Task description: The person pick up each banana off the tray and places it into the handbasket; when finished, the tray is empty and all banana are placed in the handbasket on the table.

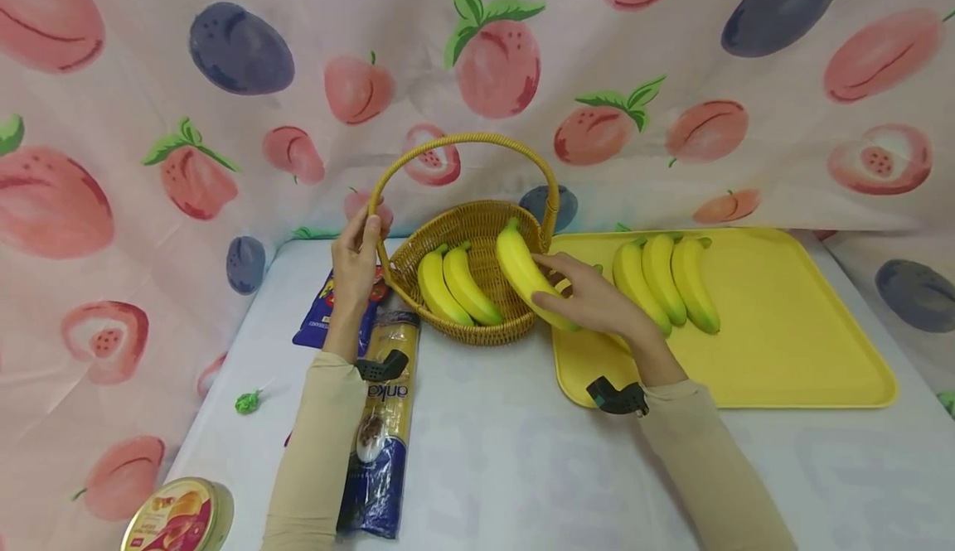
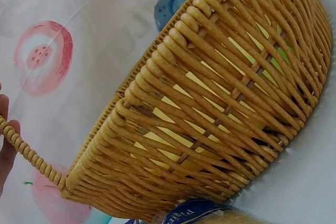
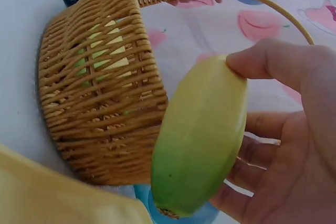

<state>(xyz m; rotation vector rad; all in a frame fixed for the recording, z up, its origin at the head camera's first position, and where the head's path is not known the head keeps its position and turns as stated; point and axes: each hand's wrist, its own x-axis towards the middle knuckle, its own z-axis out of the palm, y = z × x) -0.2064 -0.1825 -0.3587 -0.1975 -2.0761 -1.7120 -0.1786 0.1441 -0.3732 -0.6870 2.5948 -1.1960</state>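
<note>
A wicker basket (image 1: 477, 334) with a tall arched handle stands at the back middle of the table. My left hand (image 1: 354, 263) grips the left side of that handle. Two bananas (image 1: 472, 286) lie inside the basket, partly visible through the weave in both wrist views. Over the basket's right rim, my right hand (image 1: 589, 292) holds another banana (image 3: 202, 135) between thumb and fingers, its stem end above the basket's inside. On the yellow tray (image 1: 806, 327) to the right, several bananas (image 1: 660, 277) lie side by side; one is partly hidden behind my right hand.
Left of the basket lie a blue snack bag (image 1: 317, 319) and a long blue-and-gold packet (image 1: 384, 443), both partly behind my left arm. A green-wrapped lollipop (image 1: 247, 403) and a round tin (image 1: 175, 518) lie farther left. A fruit-patterned cloth (image 1: 477, 62) hangs behind.
</note>
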